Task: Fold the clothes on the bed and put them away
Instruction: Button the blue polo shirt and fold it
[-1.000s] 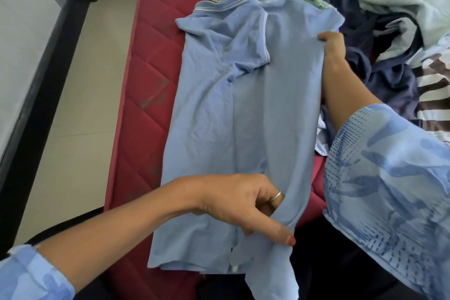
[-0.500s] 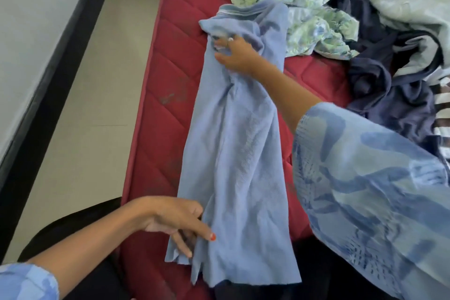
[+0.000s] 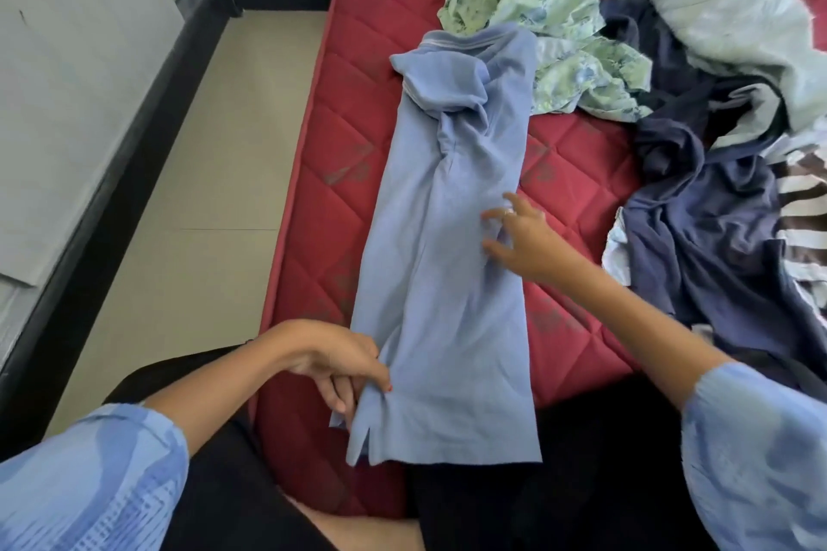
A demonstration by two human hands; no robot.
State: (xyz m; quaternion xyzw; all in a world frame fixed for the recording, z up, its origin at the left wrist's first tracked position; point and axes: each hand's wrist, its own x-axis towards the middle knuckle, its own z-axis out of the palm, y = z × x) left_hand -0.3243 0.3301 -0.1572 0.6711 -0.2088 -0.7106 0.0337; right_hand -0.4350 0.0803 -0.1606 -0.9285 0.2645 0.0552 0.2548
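A light blue polo shirt (image 3: 443, 264) lies folded lengthwise into a narrow strip on the red quilted mattress (image 3: 358, 103), collar at the far end. My left hand (image 3: 344, 365) pinches the shirt's lower left edge near the hem. My right hand (image 3: 521, 233) hovers over the shirt's right edge at mid-length with its fingers spread, touching or just above the cloth.
A heap of unfolded clothes lies at the right: a green floral garment (image 3: 555, 40), a navy garment (image 3: 707, 210), a pale blue one (image 3: 734, 27) and a brown striped one (image 3: 805, 210). Tiled floor (image 3: 215, 174) and a black-trimmed wall run along the left.
The shirt's right half was folded over onto the left, making a narrow strip. My right hand has come back from the collar to mid-length. My left hand stays at the lower left edge.
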